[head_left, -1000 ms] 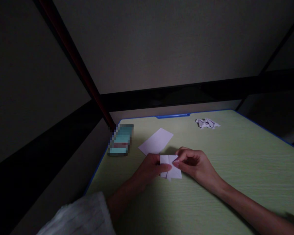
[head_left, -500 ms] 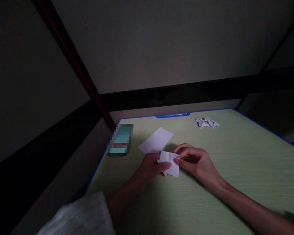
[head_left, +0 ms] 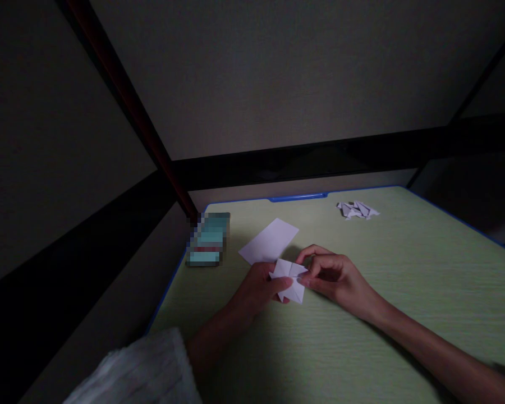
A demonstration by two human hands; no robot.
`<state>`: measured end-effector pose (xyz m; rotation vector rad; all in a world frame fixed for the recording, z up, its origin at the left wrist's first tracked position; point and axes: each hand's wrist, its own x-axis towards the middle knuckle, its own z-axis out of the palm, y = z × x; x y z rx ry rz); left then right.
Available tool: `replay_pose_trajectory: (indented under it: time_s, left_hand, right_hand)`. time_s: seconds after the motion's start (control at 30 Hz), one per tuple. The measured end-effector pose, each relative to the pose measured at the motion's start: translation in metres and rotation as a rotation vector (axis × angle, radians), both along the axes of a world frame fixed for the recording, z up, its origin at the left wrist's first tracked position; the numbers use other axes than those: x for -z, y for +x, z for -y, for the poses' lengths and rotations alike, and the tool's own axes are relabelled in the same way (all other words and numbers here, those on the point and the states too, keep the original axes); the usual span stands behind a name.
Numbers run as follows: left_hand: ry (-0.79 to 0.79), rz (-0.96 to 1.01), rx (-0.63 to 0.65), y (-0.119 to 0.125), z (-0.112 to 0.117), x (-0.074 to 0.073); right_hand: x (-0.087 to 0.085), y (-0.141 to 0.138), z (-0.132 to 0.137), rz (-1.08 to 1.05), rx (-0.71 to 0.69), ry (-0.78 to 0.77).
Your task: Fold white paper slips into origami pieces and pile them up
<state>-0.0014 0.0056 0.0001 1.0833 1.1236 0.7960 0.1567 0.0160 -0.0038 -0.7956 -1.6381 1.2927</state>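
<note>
A small piece of folded white paper point(head_left: 293, 292) with creases and pointed corners is held over the table. My left hand point(head_left: 261, 283) grips its left side, thumb flat on top and fingers underneath. At the paper's right edge, my right hand point(head_left: 332, 275) pinches a pointed flap between thumb and index finger. Just behind my left hand lies a flat white paper sheet point(head_left: 269, 240), its near corner partly hidden by that hand.
Several folded white paper pieces point(head_left: 357, 210) lie at the back right of the pale green table point(head_left: 425, 269). A phone with a blurred screen point(head_left: 209, 239) rests near the left edge. A blue handle-like strip point(head_left: 298, 197) runs along the back edge, close to the wall.
The folded paper has turned slightly in my hands. The fingers of my right hand have shifted a little at its right flap. The view has moved slightly.
</note>
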Motion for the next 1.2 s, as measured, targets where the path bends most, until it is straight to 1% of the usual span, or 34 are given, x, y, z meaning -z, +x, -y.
replay_pose_trajectory:
  time_s: [0.17,0.3,0.47,0.63,0.8,0.97,1.07,1.2]
  left_hand:
    - [-0.028,-0.028,0.041,-0.0005,-0.0002,-0.0018]
    - [-0.054,-0.031,0.066,-0.0025,-0.0004,-0.0019]
    - [-0.083,-0.032,0.080,-0.0043,-0.0018,-0.0015]
    - [-0.044,-0.050,0.101,-0.0041,-0.0024,-0.0003]
    - [-0.054,-0.054,0.105,-0.0041,-0.0016,-0.0023]
    - [0.001,-0.078,0.134,-0.0050,-0.0016,-0.0043]
    - [0.032,-0.081,0.130,-0.0057,-0.0025,-0.0010]
    - [0.090,-0.132,0.105,-0.0058,-0.0035,0.0041]
  right_hand:
    - [-0.0035,0.0051,-0.0020,0.090,-0.108,0.057]
    - [-0.0052,0.0082,-0.0029,0.149,-0.134,0.099]
    - [-0.0060,0.0097,-0.0028,0.202,-0.132,0.130]
    - [-0.0069,0.0088,-0.0015,0.197,-0.135,0.141]
    - [-0.0061,0.0091,0.0000,0.184,-0.137,0.157]
    - [-0.0064,0.0100,0.0006,0.185,-0.124,0.167]
    - [-0.0070,0.0090,0.0001,0.192,-0.119,0.167]
    - [-0.0058,0.0068,-0.0003,0.178,-0.098,0.143]
